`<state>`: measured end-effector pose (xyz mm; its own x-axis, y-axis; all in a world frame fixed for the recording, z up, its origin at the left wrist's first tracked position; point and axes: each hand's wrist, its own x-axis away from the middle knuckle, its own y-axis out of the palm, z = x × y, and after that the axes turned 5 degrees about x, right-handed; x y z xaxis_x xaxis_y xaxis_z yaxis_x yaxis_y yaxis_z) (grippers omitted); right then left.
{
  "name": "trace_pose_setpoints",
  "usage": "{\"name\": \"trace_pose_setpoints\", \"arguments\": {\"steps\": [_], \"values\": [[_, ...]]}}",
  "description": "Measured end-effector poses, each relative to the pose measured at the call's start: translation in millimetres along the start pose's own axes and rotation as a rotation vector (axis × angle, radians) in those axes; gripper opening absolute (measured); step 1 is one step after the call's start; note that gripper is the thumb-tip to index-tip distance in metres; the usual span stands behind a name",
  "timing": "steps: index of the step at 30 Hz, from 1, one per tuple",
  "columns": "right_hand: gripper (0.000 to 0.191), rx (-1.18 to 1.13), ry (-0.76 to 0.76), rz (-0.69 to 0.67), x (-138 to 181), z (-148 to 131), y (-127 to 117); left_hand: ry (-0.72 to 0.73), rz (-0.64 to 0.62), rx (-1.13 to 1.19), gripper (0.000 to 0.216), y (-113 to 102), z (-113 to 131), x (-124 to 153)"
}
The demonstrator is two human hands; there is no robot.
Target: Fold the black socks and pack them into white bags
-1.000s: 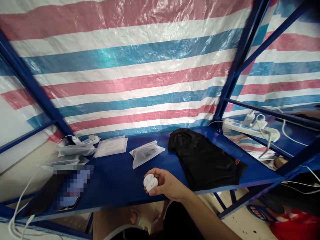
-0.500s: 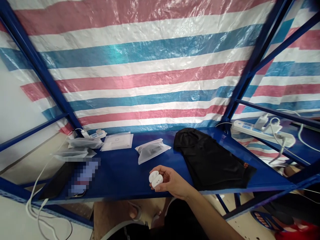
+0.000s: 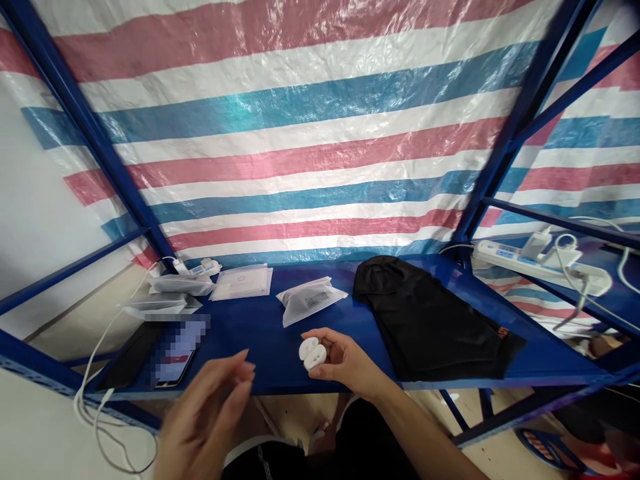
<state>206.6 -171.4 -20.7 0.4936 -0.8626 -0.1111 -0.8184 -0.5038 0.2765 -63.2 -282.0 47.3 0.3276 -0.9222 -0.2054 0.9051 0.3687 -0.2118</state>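
Observation:
My right hand (image 3: 340,363) is closed round a small white earbud case (image 3: 313,353), holding it above the table's front edge. The case's round lid is flipped up, and dark openings show inside its lower half. To the left of it, my left hand (image 3: 213,407) is raised with thumb and fingers apart and nothing between them; motion blurs it slightly. Past the case, a frosted plastic zip bag (image 3: 313,300) with a dark label lies on the blue table (image 3: 250,333).
Black folded clothing (image 3: 435,327) covers the table's right part. At left lie a lit phone (image 3: 175,363), a black flat object (image 3: 130,357), frosted bags (image 3: 183,285) and flat white packets (image 3: 243,280). White power strips (image 3: 540,267) and cables flank the table. Blue posts frame it.
My left hand has come into view from below at the left. The right hand still holds the opened earbud case in nearly the same place. The view has shifted slightly.

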Motion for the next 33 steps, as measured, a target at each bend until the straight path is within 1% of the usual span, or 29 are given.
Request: {"name": "trace_pose_setpoints", "arguments": {"steps": [3,5,6,8,11,15,18,21,24,26,28,30,32,33], "values": [[0.067,0.090,-0.048,0.010,-1.6,-4.1,7.2,-0.062,-0.277,0.062,0.066,36.2,-9.1,-18.0],[0.063,0.201,-0.085,0.036,-2.5,-9.5,12.5,-0.094,-0.385,0.118,0.069,54.9,-14.5,-21.1],[0.060,0.268,-0.105,0.049,-3.1,-12.2,15.1,-0.107,-0.415,0.147,0.070,61.7,-16.4,-20.8],[0.055,0.416,-0.156,0.078,-5.0,-16.3,19.6,-0.128,-0.436,0.189,0.070,70.8,-18.7,-19.8],[0.050,0.569,-0.226,0.103,-9.8,-15.2,24.9,-0.136,-0.402,0.212,0.067,78.5,-21.7,-22.7],[0.052,0.576,-0.248,0.116,-16.5,-5.4,30.2,-0.129,-0.368,0.259,0.067,84.0,-30.5,-33.9],[0.058,0.555,-0.278,0.091,-18.8,-3.4,31.6,-0.121,-0.332,0.247,0.065,81.8,-38.5,-41.0],[0.066,0.585,-0.304,0.063,-19.5,-8.9,27.1,-0.092,-0.242,0.194,0.065,71.9,-46.1,-48.4],[0.058,0.638,-0.316,0.091,-19.8,-15.8,15.8,-0.061,-0.133,0.109,0.066,49.5,-51.8,-62.5],[0.051,0.652,-0.307,0.110,-19.6,-18.2,6.6,-0.053,-0.017,0.024,0.065,25.4,-54.1,-77.5],[0.047,0.653,-0.286,0.124,-18.8,-18.7,-1.7,-0.053,0.137,-0.041,0.066,-4.5,-56.0,-96.2],[0.046,0.652,-0.273,0.142,-17.7,-18.3,-7.6,-0.065,0.270,0.009,0.071,-34.9,-58.4,-115.8],[0.045,0.657,-0.267,0.154,-17.2,-18.4,-10.7,-0.071,0.333,0.089,0.075,-60.1,-61.6,-132.8],[0.044,0.661,-0.263,0.160,-17.4,-19.1,-11.3,-0.065,0.343,0.113,0.076,-69.3,-63.3,-139.3]]}}
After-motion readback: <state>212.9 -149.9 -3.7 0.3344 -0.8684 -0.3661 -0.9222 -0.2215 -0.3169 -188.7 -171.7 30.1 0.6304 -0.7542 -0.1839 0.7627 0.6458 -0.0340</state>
